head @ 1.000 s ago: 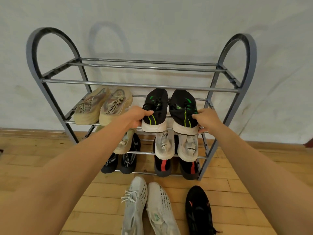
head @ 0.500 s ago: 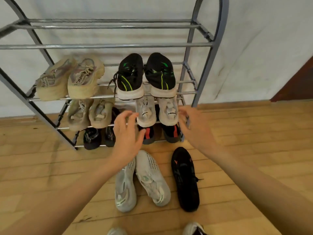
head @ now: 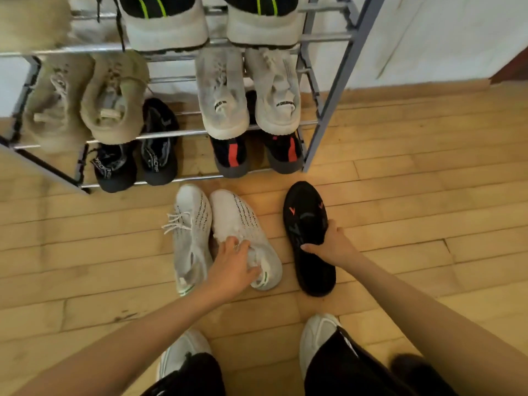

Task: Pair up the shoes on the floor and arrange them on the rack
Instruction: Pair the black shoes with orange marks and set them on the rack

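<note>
Two white knit shoes lie side by side on the wooden floor in front of the rack (head: 328, 121): the left white shoe (head: 191, 232) and the right white shoe (head: 237, 215). My left hand (head: 231, 267) grips the collar of the right one. To their right lies a single black shoe (head: 304, 207) with orange marks, and my right hand (head: 333, 244) is closed around its middle. All three shoes still rest on the floor, toes toward the rack.
The rack's shelves hold pairs: black-green shoes (head: 165, 27) on top, worn white ones (head: 223, 92) and beige ones (head: 114, 98) below, black (head: 157, 150) and black-red (head: 231, 155) at the bottom. My own feet (head: 317, 335) stand just behind. A dark object (head: 405, 364) sits at lower right.
My hands left the black-green pair on the rack and dropped to the floor. The left took hold of the right white shoe, the right of the black shoe. My view tilted down.
</note>
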`<state>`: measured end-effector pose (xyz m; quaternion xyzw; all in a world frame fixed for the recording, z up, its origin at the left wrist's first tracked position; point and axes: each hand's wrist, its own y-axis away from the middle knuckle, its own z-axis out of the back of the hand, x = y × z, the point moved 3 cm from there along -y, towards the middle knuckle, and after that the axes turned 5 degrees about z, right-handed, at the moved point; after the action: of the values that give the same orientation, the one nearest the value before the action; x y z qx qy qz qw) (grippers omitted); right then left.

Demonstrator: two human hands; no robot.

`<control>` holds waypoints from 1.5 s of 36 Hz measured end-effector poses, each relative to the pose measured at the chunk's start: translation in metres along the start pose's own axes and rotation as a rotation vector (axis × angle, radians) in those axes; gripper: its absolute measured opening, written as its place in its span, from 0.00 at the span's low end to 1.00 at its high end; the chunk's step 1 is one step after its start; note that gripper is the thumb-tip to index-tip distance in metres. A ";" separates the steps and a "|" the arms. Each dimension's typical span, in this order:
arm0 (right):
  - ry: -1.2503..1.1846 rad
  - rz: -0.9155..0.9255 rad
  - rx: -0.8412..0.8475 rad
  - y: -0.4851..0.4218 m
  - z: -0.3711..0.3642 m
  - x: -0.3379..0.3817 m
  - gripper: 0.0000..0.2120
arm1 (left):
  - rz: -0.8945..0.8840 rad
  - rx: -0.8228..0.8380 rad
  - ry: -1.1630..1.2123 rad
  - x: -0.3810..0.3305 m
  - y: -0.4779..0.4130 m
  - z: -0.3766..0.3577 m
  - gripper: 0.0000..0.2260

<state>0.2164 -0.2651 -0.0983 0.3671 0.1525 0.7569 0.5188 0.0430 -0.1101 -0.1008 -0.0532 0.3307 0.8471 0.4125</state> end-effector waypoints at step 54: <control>0.671 0.317 -0.125 0.045 0.042 -0.139 0.16 | -0.392 0.106 -0.241 -0.109 -0.014 -0.055 0.20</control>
<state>0.2425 -0.4143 -0.0974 0.0853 0.2087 0.9138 0.3379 0.1148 -0.2092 -0.1114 0.0071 0.3065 0.7324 0.6079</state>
